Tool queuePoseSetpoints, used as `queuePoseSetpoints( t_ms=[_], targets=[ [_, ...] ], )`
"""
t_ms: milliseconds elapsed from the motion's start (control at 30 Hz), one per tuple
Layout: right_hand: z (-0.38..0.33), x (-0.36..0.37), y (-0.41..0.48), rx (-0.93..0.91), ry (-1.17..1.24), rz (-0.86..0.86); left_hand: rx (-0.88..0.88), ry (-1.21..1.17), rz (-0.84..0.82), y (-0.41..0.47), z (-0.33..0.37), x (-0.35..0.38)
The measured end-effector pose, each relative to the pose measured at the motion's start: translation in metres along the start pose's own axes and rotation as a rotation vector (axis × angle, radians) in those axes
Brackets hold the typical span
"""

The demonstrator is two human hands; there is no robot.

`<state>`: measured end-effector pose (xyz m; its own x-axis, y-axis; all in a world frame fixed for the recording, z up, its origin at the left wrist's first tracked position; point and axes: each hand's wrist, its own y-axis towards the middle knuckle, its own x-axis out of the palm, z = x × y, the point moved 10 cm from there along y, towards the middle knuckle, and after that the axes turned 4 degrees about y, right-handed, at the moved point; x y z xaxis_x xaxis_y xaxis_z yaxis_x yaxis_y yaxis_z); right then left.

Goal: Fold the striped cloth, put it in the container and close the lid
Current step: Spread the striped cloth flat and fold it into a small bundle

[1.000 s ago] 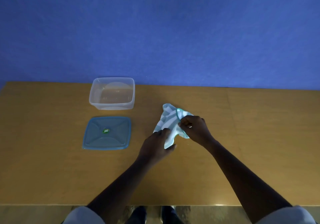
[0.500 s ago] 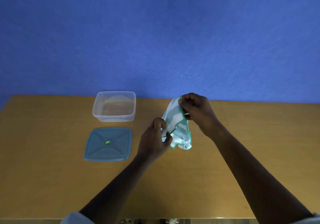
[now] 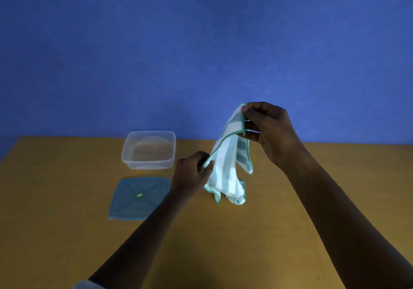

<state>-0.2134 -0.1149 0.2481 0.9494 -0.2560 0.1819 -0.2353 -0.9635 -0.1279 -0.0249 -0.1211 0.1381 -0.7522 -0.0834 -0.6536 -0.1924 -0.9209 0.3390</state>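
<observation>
On the wooden table (image 3: 67,232), both hands pinch the white-and-teal striped cloth (image 3: 225,168) right of the clear plastic container (image 3: 148,149): right hand (image 3: 268,130) high, left hand (image 3: 192,172) lower, probably to spread it for folding

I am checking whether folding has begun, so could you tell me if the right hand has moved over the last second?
Yes. The right hand rose off the table, lifting the striped cloth against the wall.

The near right corner of the lid (image 3: 134,199) is covered by the left forearm. The print on its green centre sticker (image 3: 139,195) is too small to be read. Part of the striped cloth (image 3: 225,168) is concealed within the fingers of the left hand (image 3: 192,172) and the right hand (image 3: 268,130). Both forearms are cut off by the lower edge.
</observation>
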Motion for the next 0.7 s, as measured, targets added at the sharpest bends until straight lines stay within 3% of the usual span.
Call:
queuePoseSetpoints(
  t_ms=[333,567,700],
  targets=[
    [-0.031,-0.013,-0.008,-0.097,-0.087,0.076,0.040,-0.261,-0.079,0.044,0.041,-0.040],
    [-0.032,-0.005,-0.015,-0.153,-0.131,0.081,0.402,-0.211,0.145,0.064,0.137,-0.081],
    [-0.029,-0.006,-0.017,-0.179,-0.118,0.053,0.362,-0.259,0.189,0.068,0.144,-0.093]
  ],
)
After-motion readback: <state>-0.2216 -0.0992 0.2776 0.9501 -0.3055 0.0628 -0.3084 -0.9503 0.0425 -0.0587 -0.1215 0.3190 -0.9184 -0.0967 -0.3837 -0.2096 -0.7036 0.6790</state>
